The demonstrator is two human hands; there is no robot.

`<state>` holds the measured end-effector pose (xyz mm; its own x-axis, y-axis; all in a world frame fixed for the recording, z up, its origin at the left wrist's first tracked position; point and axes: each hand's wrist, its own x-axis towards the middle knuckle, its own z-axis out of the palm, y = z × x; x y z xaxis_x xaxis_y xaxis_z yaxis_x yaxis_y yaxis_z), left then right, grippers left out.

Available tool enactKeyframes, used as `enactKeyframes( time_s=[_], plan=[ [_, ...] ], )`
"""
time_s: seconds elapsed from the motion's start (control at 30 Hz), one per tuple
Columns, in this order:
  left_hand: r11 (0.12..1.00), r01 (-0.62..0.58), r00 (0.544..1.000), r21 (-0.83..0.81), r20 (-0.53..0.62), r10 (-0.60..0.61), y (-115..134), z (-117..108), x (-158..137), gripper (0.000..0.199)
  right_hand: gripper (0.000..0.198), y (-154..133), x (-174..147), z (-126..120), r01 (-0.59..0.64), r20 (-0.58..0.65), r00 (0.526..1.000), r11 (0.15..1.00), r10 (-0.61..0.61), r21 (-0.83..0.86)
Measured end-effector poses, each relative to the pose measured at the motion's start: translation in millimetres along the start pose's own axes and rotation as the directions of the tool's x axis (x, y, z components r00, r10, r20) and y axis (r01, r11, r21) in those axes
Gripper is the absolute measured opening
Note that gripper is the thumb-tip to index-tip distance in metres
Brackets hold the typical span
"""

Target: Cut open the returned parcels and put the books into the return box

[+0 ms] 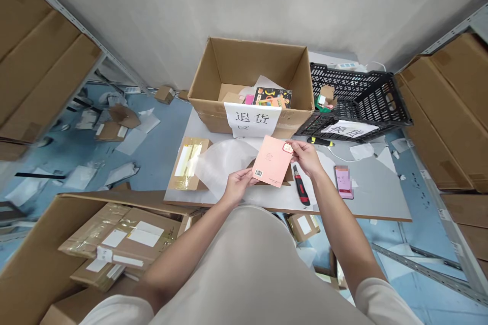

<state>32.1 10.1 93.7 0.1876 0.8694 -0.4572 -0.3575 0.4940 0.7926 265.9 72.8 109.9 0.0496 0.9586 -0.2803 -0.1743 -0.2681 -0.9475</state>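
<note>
A thin pink booklet [272,161] with a barcode at its lower left corner is held up above the table, tilted a little. My left hand [238,186] pinches its lower left corner, and my right hand [306,156] grips its upper right edge. Behind the booklet lie some brown cardboard [286,176] and a translucent white wrapping sheet [224,162]. A red and black utility knife [301,186] rests just left of my right forearm. Left of the wrapping sheet sits a taped cardboard parcel [189,163].
At the table's back stands an open cardboard box [209,117] with a paper sign and several items inside. A black plastic crate [381,104] is beside it. A phone [344,182] and a yellow-black cutter [320,141] lie right. A big carton of parcels [30,249] stands lower left.
</note>
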Motion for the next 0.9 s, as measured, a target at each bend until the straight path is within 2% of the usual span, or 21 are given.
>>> enactKeyframes(
  time_s=[0.1,0.2,0.3,0.37,0.47,0.53,0.57,0.7,0.9],
  plan=[
    [0.999,0.036,0.999,-0.023,0.006,-0.035,-0.8,-2.9,1.2,0.049,0.039,-2.0,-3.9,-0.9,-0.004,0.075,0.997,0.996,-0.002,0.089],
    [0.986,0.147,0.985,-0.081,0.102,-0.138,-1.4,-2.5,2.7,0.042,0.037,-6.5,-7.0,4.6,0.051,0.119,0.991,0.989,-0.067,0.136],
    [0.946,0.312,0.927,-0.091,0.246,-0.282,-0.9,2.6,3.5,0.033,0.05,-9.6,-6.2,11.9,0.051,0.215,0.974,0.993,-0.073,0.108],
    [0.932,0.359,0.898,-0.051,0.29,-0.33,1.7,6.5,3.2,0.031,0.046,-9.4,-3.4,12.6,0.007,0.268,0.963,0.998,-0.024,0.064],
    [0.944,0.324,0.907,-0.062,0.303,-0.291,8.6,7.2,2.0,0.048,0.037,-7.7,1.5,5.6,-0.026,0.223,0.974,1.0,0.027,-0.009],
    [0.96,0.259,0.932,-0.109,0.29,-0.218,12.4,3.4,0.8,0.063,0.038,-7.5,3.3,-1.0,-0.032,0.163,0.986,0.998,0.04,-0.052],
    [0.972,0.214,0.946,-0.1,0.269,-0.18,13.1,0.7,0.1,0.064,0.038,-7.8,3.4,-3.6,-0.034,0.136,0.99,0.997,0.043,-0.072],
    [0.993,0.07,0.979,0.09,0.184,-0.086,7.1,-8.1,-2.4,0.043,0.042,-8.9,-0.6,-5.2,-0.023,0.057,0.998,0.99,0.031,-0.138],
    [0.997,0.052,0.982,0.05,0.178,-0.061,-2.8,-6.2,-0.4,0.038,0.04,-15.6,-5.1,6.4,0.019,0.027,1.0,0.979,-0.014,-0.201]
  ],
)
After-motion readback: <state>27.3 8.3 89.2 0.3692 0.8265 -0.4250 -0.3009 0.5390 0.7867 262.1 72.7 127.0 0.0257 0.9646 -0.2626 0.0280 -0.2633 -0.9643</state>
